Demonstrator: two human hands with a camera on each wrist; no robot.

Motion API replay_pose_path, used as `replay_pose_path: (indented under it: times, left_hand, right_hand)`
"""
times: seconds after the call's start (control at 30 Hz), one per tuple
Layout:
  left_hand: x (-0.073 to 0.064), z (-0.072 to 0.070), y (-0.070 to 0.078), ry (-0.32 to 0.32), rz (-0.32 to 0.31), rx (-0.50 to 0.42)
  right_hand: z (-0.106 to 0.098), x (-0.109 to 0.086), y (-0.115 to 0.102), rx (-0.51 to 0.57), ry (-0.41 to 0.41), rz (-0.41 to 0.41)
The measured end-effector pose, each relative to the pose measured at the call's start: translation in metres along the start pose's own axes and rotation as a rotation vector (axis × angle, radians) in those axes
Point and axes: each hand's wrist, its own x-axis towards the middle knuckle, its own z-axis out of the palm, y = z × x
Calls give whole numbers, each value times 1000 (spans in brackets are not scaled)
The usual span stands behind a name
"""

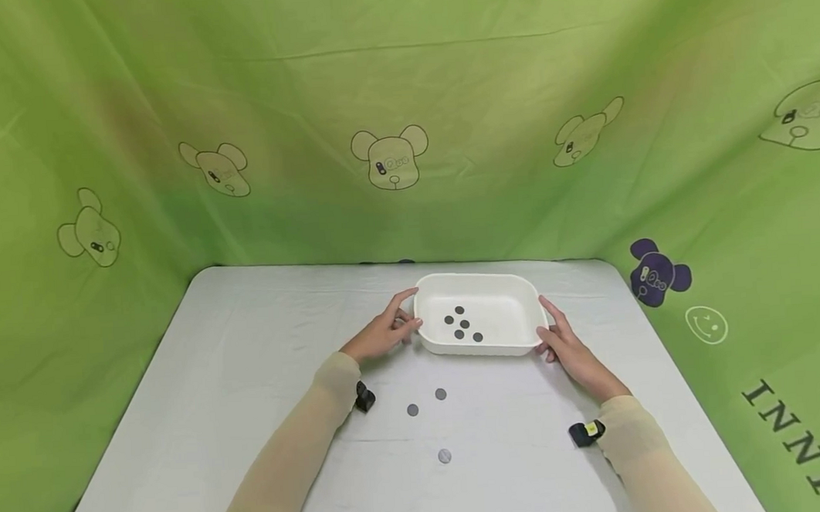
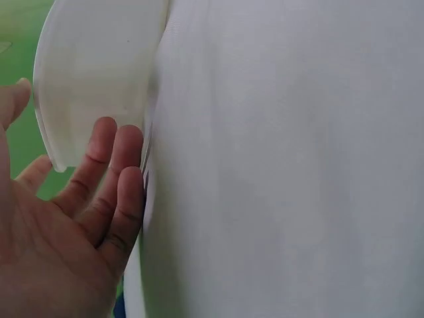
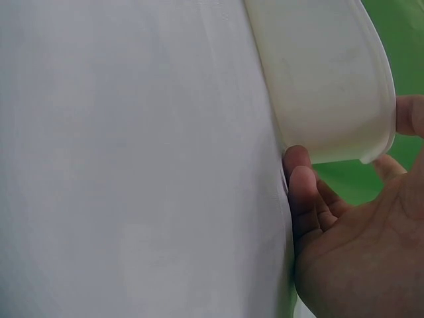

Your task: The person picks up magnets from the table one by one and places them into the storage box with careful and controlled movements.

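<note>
A white rectangular plastic basin [image 1: 496, 309] with rounded corners stands at the back of the table. Several flat, grey, coin-like discs [image 1: 465, 324] lie loose on its bottom, mostly left of centre. My left hand [image 1: 382, 333] holds its left end, thumb and index finger at the rim. In the left wrist view, the other fingers [image 2: 126, 156] are slightly bent beside the basin's outer wall. At the right end, my right hand [image 1: 571, 352] grips the rim, thumb on top and fingers lower down. Three more grey discs [image 1: 441, 394] lie on the table in front of the basin.
A white cloth covers the table [image 1: 249, 373], which has rounded back corners. Green curtains [image 1: 386, 72] printed with bear heads hang behind it and on both sides. A black wrist device [image 1: 586, 433] sits at my right sleeve, another [image 1: 365, 397] at the left.
</note>
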Motion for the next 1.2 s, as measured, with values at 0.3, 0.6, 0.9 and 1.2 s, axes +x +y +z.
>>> replay_pose_path:
  times: [0.3, 0.6, 0.9, 1.2]
  left_hand:
    - [2, 1, -1, -19, -11, -12]
    - [1, -1, 0, -42, -37, -36]
    - [1, -4, 4, -67, -69, -73]
    - [-1, -4, 4, -76, -86, -66]
  right_hand:
    - [-1, 0, 0, -5, -2, 11]
    - [0, 0, -5, -12, 13, 9]
    - [-2, -3, -11, -24, 22, -3]
    - [2, -10, -18, -52, 110, 1]
